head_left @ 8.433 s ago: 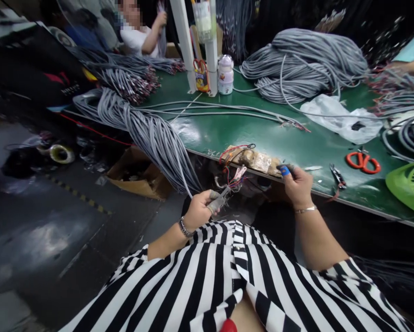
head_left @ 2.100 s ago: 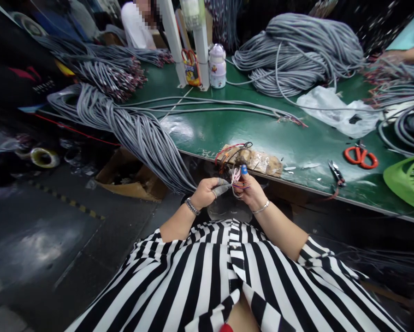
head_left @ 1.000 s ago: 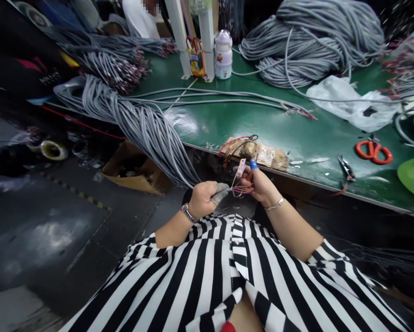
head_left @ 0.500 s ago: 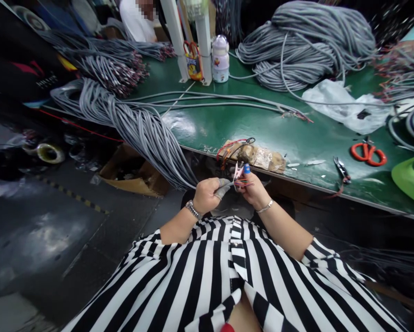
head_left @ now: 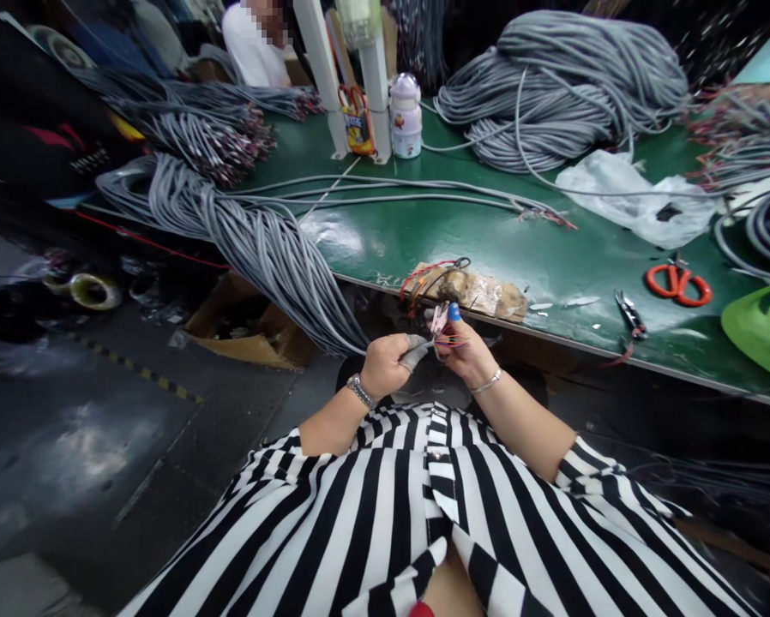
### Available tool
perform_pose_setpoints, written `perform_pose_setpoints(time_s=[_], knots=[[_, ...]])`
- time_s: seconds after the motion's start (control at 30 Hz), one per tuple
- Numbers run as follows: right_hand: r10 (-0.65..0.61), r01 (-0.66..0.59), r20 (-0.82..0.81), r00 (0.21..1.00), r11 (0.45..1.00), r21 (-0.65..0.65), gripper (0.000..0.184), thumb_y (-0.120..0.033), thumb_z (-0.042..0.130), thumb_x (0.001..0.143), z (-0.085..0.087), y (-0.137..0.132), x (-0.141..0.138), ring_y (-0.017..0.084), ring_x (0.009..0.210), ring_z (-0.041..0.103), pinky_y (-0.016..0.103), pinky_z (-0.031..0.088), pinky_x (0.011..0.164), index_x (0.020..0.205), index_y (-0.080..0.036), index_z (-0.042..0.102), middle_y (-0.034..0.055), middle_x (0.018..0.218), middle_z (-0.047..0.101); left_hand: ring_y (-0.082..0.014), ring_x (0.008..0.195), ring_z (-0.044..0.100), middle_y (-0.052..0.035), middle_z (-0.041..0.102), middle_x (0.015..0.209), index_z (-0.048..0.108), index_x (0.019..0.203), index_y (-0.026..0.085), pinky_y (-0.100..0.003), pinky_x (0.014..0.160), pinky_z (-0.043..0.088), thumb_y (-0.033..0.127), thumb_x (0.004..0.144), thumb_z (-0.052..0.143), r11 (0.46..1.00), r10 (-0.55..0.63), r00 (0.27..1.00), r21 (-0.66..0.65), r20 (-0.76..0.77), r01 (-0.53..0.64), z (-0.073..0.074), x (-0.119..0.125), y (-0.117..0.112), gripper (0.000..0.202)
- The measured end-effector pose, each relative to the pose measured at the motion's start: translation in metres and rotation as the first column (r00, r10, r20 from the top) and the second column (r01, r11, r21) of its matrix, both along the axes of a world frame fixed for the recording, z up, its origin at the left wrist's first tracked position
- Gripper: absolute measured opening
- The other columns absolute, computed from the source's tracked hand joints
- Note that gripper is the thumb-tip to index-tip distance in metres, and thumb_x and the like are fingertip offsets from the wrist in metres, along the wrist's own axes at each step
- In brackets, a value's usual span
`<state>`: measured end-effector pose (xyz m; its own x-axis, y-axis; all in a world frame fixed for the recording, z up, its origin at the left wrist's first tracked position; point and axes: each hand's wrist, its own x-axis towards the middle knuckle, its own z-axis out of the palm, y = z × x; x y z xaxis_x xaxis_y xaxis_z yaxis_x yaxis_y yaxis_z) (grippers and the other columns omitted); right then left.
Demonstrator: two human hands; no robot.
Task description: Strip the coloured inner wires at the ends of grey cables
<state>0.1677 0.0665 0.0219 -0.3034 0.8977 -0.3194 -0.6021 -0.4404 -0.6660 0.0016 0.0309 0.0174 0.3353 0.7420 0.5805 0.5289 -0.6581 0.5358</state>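
My left hand, with grey covers on its fingertips, is closed round the end of a grey cable. Thin coloured wires fan out of that end towards my right hand, whose fingers are closed. A blue cover sits on one of its digits. Between those fingers, right by the wires, is a small pink clip-like tool; its exact kind is too small to make out. To the left, a thick bundle of grey cables hangs over the table edge down to my left hand.
On the green table lie a taped board, orange-handled scissors, small cutters, a plastic bag and a green basket. A bottle and a large cable coil stand farther back. A cardboard box is below.
The pink tool has shifted and turned slightly at the wires in my right hand. My left hand keeps its hold on the cable. The whole view has moved a little.
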Motion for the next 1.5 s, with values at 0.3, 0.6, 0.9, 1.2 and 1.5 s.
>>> perform_pose_setpoints(time_s=[0.3, 0.6, 0.9, 1.2, 1.5], knots=[[0.002, -0.003, -0.041, 0.999, 0.999, -0.032, 0.054, -0.071, 0.063, 0.075, -0.018, -0.006, 0.012, 0.003, 0.039, 0.033, 0.017, 0.022, 0.034, 0.074, -0.018, 0.057, -0.0016, 0.063, 0.060, -0.0153, 0.071, 0.071, -0.0065, 0.075, 0.080, 0.072, 0.096, 0.015, -0.025, 0.067, 0.056, 0.028, 0.091, 0.060, 0.997, -0.076, 0.997, 0.021, -0.011, 0.076, 0.005, -0.010, -0.022, 0.018], [0.005, -0.035, 0.217, 0.976, 0.990, 0.133, 0.043, -0.056, 0.077, 0.070, -0.026, -0.030, 0.037, 0.003, 0.045, 0.026, 0.016, 0.016, 0.037, 0.076, -0.015, 0.064, -0.0026, 0.062, 0.053, -0.0153, 0.071, 0.069, -0.0064, 0.072, 0.077, 0.070, 0.098, 0.015, -0.026, 0.069, 0.056, 0.028, 0.093, 0.054, 1.000, 0.008, 0.991, 0.012, -0.134, -0.006, -0.005, -0.034, -0.046, 0.021], [-0.253, -0.139, 0.590, 0.767, 0.832, 0.537, 0.024, -0.043, 0.072, 0.078, -0.010, -0.061, 0.045, 0.017, 0.070, 0.059, 0.031, 0.049, 0.067, 0.082, -0.020, 0.071, 0.0039, 0.078, 0.068, -0.0158, 0.071, 0.068, -0.0069, 0.071, 0.077, 0.070, 0.100, 0.015, -0.027, 0.067, 0.055, 0.033, 0.097, 0.046, 0.996, 0.017, 0.970, 0.089, -0.241, 0.005, -0.003, -0.028, -0.042, 0.029], [-0.675, -0.409, 0.671, 0.306, 0.543, 0.733, 0.023, -0.038, 0.065, 0.084, 0.014, -0.067, 0.045, 0.016, 0.068, 0.055, 0.031, 0.047, 0.063, 0.098, -0.019, 0.068, 0.0070, 0.088, 0.064, -0.0168, 0.071, 0.067, -0.0069, 0.070, 0.078, 0.069, 0.105, 0.015, -0.028, 0.067, 0.053, 0.031, 0.096, 0.046, 0.992, -0.014, 0.961, 0.114, -0.275, 0.047, 0.001, -0.027, -0.040, 0.029], [-0.712, -0.818, 0.685, 0.157, 0.295, 0.494, 0.034, -0.013, 0.056, 0.084, 0.014, -0.065, 0.048, 0.022, 0.085, 0.056, 0.035, 0.047, 0.074, 0.114, -0.022, 0.071, 0.0101, 0.105, 0.069, -0.0160, 0.067, 0.065, -0.0047, 0.067, 0.072, 0.069, 0.103, 0.017, -0.027, 0.064, 0.052, 0.032, 0.093, 0.050, 0.988, -0.045, 0.955, 0.132, -0.292, 0.087, 0.011, -0.033, -0.032, 0.026]])
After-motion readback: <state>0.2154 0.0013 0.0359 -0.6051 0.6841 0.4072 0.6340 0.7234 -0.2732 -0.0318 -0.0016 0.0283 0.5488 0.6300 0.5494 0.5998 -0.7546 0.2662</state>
